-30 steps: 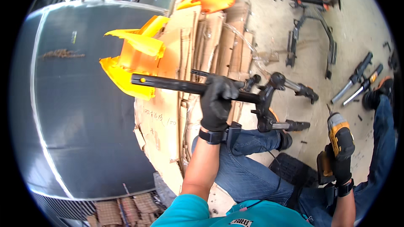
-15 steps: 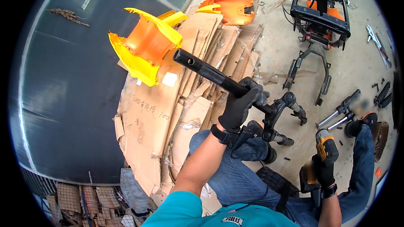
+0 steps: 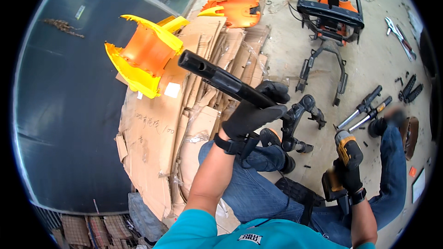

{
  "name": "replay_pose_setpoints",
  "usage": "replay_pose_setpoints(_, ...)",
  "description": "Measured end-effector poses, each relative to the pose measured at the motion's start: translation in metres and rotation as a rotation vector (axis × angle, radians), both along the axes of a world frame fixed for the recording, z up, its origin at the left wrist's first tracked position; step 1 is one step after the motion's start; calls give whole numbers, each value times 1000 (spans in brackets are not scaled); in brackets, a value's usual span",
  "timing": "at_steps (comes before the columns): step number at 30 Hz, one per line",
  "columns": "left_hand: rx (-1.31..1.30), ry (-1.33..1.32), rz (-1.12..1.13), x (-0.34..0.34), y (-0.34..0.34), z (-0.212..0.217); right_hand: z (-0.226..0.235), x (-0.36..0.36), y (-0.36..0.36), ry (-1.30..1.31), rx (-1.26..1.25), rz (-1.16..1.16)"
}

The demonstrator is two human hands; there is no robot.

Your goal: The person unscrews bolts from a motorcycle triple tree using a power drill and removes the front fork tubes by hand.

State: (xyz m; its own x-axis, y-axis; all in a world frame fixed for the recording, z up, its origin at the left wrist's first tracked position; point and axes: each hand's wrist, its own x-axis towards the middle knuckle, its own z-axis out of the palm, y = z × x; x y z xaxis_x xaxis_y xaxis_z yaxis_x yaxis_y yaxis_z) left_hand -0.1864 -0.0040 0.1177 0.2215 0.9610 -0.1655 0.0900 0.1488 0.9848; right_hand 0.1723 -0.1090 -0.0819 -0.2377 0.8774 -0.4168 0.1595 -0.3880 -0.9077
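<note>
My left hand (image 3: pixel 249 119), in a black glove, is wrapped loosely around a long black steering column (image 3: pixel 217 77). The tube slants up to the left, and a hole shows near its upper end. At its lower end a branched black fork yoke (image 3: pixel 295 121) points toward the floor, near my shoe (image 3: pixel 270 137). Whether the yoke touches the floor I cannot tell. In my gloved right hand (image 3: pixel 351 178) is a yellow and black cordless power driver (image 3: pixel 349 150), gripped by its handle, its nose pointing away from me. The two hands are apart.
Stacked flattened cardboard (image 3: pixel 152 133) lies left of me, with a yellow-orange plastic body panel (image 3: pixel 147 50) on it and an orange panel (image 3: pixel 237 9) behind. A black vehicle frame (image 3: pixel 330 14) stands far right. Fork legs (image 3: pixel 362 110), springs (image 3: pixel 410 90) and pliers (image 3: pixel 398 37) lie rightward.
The fingers of my left hand have loosened and straightened around the steering column. The column looks slightly turned. The whole view has shifted a little; the driver stays in my right hand.
</note>
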Motion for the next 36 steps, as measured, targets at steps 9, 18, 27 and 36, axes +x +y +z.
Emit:
replay_pose_setpoints(9, -120, 36, -110, 2, -3, -6, -3, 5, 0, 161, -146, -46)
replay_pose_setpoints(18, 184, 369, -315, 10, 6, -27, -1, 6, -1, 64, -66, 21)
replay_pose_setpoints(27, -96, 164, -162, 11, 2, -33, 4, 6, -2, 84, -139, -33)
replay_pose_setpoints(36, -136, 216, -211, 15, 3, -33, 7, 10, -1, 130, -181, -21)
